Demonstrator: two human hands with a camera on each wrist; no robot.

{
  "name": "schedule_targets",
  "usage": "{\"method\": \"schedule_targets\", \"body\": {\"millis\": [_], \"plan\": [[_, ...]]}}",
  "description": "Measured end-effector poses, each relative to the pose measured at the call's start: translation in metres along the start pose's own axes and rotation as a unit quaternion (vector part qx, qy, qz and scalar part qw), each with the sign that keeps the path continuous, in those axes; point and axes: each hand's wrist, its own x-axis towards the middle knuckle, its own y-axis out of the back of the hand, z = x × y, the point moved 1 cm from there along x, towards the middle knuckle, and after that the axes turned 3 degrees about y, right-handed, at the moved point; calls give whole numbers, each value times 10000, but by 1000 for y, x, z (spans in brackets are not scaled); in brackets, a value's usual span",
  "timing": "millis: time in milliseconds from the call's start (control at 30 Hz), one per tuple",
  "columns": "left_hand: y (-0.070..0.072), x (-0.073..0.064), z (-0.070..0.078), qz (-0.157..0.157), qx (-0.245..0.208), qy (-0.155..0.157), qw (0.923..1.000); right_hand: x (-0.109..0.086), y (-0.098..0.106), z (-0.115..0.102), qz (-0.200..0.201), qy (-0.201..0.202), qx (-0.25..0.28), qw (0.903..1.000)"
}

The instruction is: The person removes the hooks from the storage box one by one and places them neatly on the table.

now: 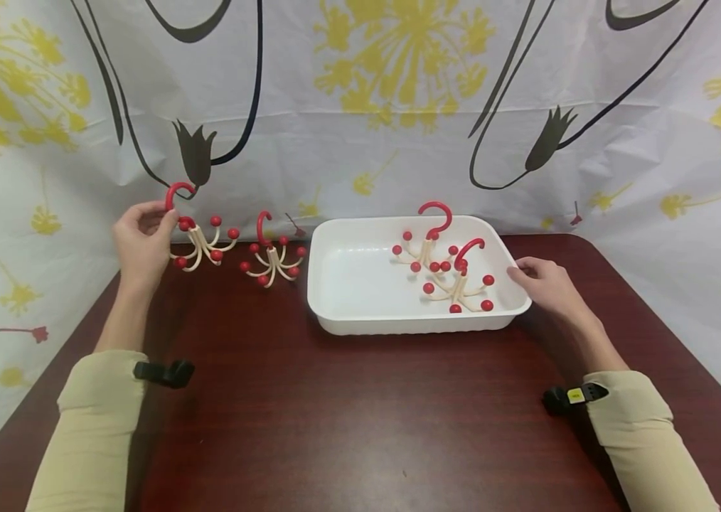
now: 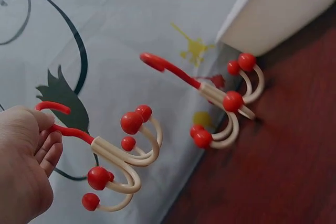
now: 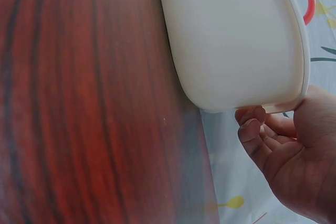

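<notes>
At the table's far left, my left hand (image 1: 141,240) pinches the red hook of a multi-armed hanger (image 1: 195,242), whose curved cream arms end in red balls. The left wrist view shows this held hanger (image 2: 100,148) with its arms hanging down. A second hanger (image 1: 273,263) of the same kind stands on the table to its right. Two more, a rear hanger (image 1: 426,252) and a front hanger (image 1: 458,289), stand in the right part of a white tray (image 1: 412,326). My right hand (image 1: 547,288) grips the tray's right end, its fingers (image 3: 252,129) beneath the rim.
The dark reddish-brown table (image 1: 360,427) stretches out in front of the tray. Behind it hangs a white cloth (image 1: 284,156) with yellow and dark plant prints, which also covers both sides. Each wrist wears a small black camera (image 1: 171,373).
</notes>
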Motion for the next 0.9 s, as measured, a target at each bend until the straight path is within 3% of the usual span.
{"method": "schedule_targets", "body": {"millis": [667,900], "plan": [[2,-9,-52,-217,591,318,9975,0,-2,0,-86,-86,41,9999],[2,-9,-57,-266,736,361,9963,1,-1,1,-43,-50,61,10000]]}}
